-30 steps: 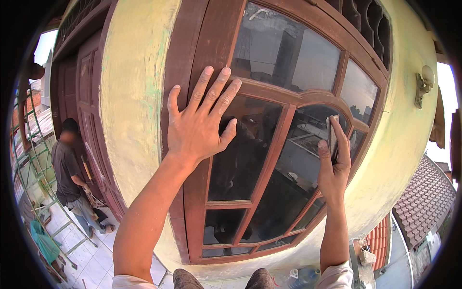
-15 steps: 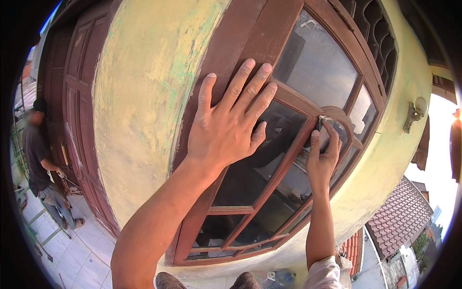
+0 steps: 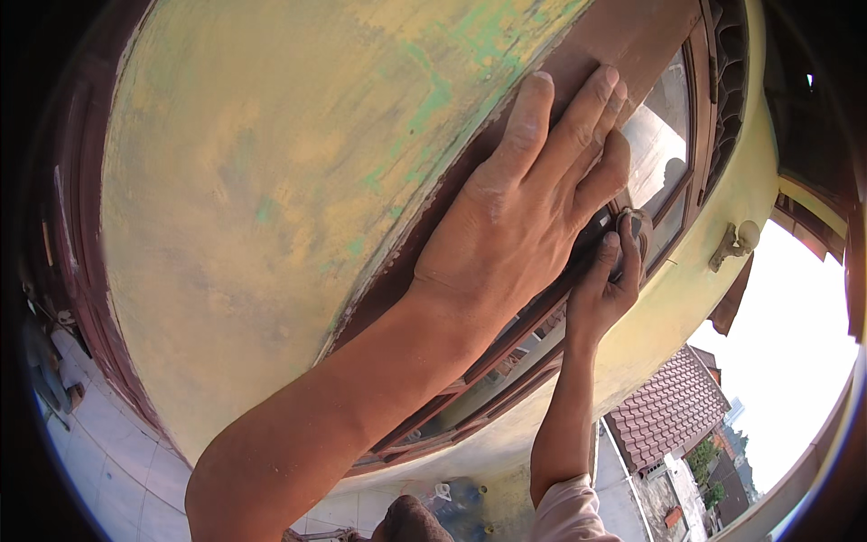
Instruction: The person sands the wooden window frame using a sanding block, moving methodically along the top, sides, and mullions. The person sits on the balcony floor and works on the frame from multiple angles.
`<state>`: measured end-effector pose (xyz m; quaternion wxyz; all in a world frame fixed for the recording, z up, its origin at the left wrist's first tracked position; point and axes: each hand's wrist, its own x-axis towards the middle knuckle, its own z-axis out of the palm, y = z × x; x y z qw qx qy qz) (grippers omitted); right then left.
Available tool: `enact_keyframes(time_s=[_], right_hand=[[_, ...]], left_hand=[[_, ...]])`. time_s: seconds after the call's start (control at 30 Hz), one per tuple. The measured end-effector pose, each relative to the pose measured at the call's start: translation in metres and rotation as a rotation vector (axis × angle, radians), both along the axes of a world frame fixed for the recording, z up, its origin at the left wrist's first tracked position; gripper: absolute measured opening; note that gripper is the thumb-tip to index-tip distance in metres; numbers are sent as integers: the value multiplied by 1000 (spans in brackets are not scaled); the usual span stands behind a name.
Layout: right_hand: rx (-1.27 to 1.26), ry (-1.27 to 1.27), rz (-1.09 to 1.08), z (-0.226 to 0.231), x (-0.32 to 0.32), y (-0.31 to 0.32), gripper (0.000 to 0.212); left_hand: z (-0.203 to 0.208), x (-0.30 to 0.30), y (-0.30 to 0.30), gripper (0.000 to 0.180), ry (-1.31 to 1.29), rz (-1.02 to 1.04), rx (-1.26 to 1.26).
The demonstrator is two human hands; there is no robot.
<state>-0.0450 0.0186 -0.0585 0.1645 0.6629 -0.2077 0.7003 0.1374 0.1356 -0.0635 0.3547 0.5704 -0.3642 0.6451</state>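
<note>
My left hand (image 3: pixel 510 199) lies with its fingers stretched out on the brown wooden window frame (image 3: pixel 646 36), holding nothing. Beyond it and to the right, my right hand (image 3: pixel 596 294) has thumb and fingers closed at the curved wooden trim (image 3: pixel 645 233) of the window. A small piece seems pinched there, but the fingers hide most of it. Window glass (image 3: pixel 657 135) shows above the right hand, with bright reflections. My left forearm and hand cover much of the lower panes.
A yellow wall (image 3: pixel 244 208) with green worn patches stands left of the frame. A wall lamp (image 3: pixel 736 244) juts out at right, above a tiled roof (image 3: pixel 664 406). At far left are a brown door (image 3: pixel 77 181), a white tiled floor (image 3: pixel 117 461) and part of a person's leg (image 3: pixel 50 370).
My view has swung closer and tilted, so the window looks narrower and the wall larger. Both hands stay at the window; the co-worker is now mostly out of view.
</note>
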Motion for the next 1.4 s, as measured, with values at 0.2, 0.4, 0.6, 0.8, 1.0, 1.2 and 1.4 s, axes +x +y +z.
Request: enact_keyframes(time_s=[0.2,0.4,0.6,0.8,1.0,1.2,1.4], right_hand=[[-68,109,-116,6,4,8,38],[-97,124,-93,15,-15,-2,34],[-196,250,-138,23,-48,-25,32],[-278,387,-167,41,-48,-18,33],[-396,424,-132,58,-39,-18,35],[-511,450,-114,53,-90,-56,39],[-436,520,-47,62,-75,-51,39]], left_hand=[[-3,-2,-5,70,-9,-9,-10],[-3,-1,-2,64,-9,-65,-34],[-1,-2,-2,58,-10,-132,-15],[-1,0,-9,59,35,-352,-79],[-1,3,-2,62,24,-313,-84],[-1,-11,-4,57,40,-269,-42],[-1,-1,4,55,39,-218,-47]])
